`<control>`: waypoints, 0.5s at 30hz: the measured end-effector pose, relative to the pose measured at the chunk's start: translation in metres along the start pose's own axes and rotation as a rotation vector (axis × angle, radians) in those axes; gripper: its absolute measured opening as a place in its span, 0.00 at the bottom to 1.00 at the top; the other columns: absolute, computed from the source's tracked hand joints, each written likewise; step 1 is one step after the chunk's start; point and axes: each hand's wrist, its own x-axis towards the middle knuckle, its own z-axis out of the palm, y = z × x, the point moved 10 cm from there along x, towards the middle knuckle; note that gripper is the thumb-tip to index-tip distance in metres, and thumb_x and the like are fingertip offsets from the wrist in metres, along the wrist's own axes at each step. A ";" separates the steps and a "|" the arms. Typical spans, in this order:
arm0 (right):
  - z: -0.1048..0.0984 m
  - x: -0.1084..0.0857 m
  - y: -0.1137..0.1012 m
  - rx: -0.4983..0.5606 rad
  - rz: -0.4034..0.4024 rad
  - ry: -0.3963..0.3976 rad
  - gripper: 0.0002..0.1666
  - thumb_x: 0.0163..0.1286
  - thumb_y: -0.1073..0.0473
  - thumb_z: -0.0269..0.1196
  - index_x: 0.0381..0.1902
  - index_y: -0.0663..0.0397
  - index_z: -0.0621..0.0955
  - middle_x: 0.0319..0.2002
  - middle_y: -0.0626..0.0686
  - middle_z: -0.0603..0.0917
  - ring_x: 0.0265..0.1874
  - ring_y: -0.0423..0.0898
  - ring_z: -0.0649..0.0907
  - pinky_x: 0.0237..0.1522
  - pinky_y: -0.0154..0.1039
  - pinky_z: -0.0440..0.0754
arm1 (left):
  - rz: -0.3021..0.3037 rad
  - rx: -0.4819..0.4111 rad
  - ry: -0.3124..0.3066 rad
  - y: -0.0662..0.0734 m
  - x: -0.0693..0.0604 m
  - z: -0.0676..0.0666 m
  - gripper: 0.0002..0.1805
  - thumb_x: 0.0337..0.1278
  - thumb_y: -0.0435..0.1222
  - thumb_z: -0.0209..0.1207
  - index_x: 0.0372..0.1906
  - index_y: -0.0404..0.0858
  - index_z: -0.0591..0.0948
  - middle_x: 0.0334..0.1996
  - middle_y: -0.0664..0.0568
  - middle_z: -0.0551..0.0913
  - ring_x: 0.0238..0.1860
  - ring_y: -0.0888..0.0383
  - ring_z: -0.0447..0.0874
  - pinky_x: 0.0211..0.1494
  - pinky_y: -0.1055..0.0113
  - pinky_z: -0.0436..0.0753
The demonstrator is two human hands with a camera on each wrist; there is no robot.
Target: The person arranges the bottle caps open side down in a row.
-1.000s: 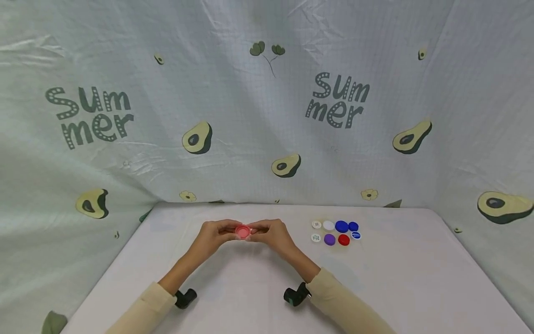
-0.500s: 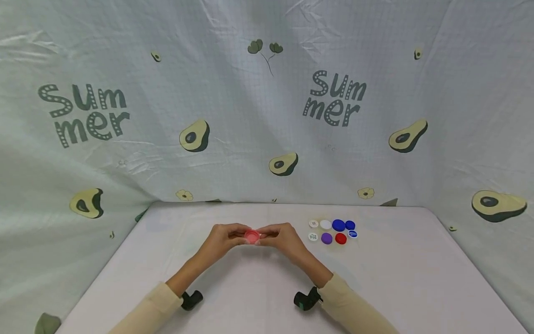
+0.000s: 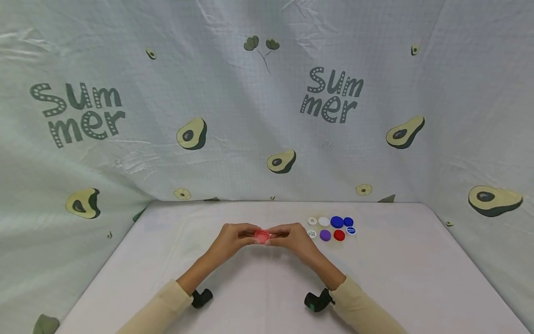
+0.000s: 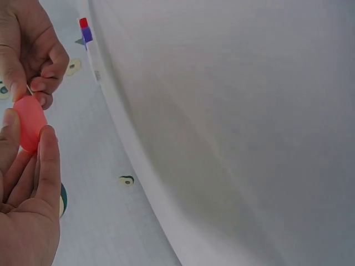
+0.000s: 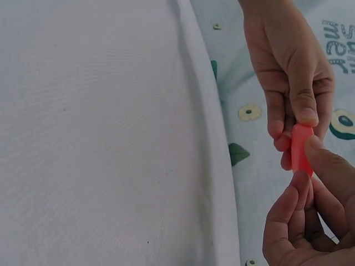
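A round coral-pink bottle cap [image 3: 262,237] is held up between both hands over the white table. In the head view its hollow side shows, with a raised rim. My left hand [image 3: 234,239] pinches the cap's left edge between thumb and fingers. From the other side my right hand [image 3: 295,238] pinches its right edge, fingertips near those of the left hand. The left wrist view shows the flat outer face of the pink cap [image 4: 31,123]. Edge-on, the pink cap [image 5: 302,148] appears in the right wrist view between both thumbs.
Right of the hands, two rows of caps lie on the table [image 3: 267,287]: white caps [image 3: 324,221], a large blue cap [image 3: 337,222], a small blue cap [image 3: 348,221], a purple cap [image 3: 325,235], a red cap [image 3: 339,235] and a blue-and-white cap [image 3: 351,230]. A printed curtain [image 3: 233,93] surrounds the table.
Both hands have shifted rightward in the head view with the pink cap between them, while the head view itself has turned slightly. The grip looks the same, and the laid-out caps keep their arrangement.
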 end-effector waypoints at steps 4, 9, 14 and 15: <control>-0.008 -0.004 0.004 -0.005 0.014 0.005 0.19 0.62 0.55 0.76 0.51 0.52 0.89 0.40 0.49 0.90 0.39 0.44 0.85 0.46 0.39 0.86 | 0.000 -0.004 -0.016 0.003 0.004 0.006 0.18 0.60 0.34 0.68 0.53 0.30 0.85 0.47 0.41 0.88 0.46 0.50 0.90 0.47 0.70 0.86; -0.014 -0.010 0.005 -0.014 0.017 0.008 0.19 0.62 0.54 0.75 0.51 0.53 0.89 0.40 0.49 0.90 0.39 0.45 0.85 0.46 0.40 0.86 | 0.004 -0.024 -0.041 0.005 0.007 0.014 0.17 0.61 0.33 0.68 0.53 0.29 0.85 0.47 0.40 0.88 0.47 0.49 0.89 0.48 0.70 0.86; -0.020 -0.016 0.003 -0.067 0.020 0.010 0.18 0.63 0.55 0.75 0.50 0.53 0.89 0.39 0.48 0.89 0.39 0.45 0.84 0.44 0.38 0.86 | -0.007 -0.036 -0.067 0.005 0.009 0.022 0.17 0.61 0.33 0.68 0.53 0.29 0.85 0.47 0.42 0.89 0.46 0.51 0.89 0.48 0.70 0.86; -0.020 -0.017 0.004 -0.080 0.025 0.009 0.18 0.63 0.55 0.75 0.50 0.52 0.89 0.39 0.48 0.89 0.38 0.45 0.84 0.44 0.38 0.86 | -0.008 -0.036 -0.074 0.005 0.008 0.023 0.17 0.61 0.33 0.68 0.53 0.29 0.85 0.47 0.42 0.89 0.46 0.51 0.90 0.48 0.69 0.87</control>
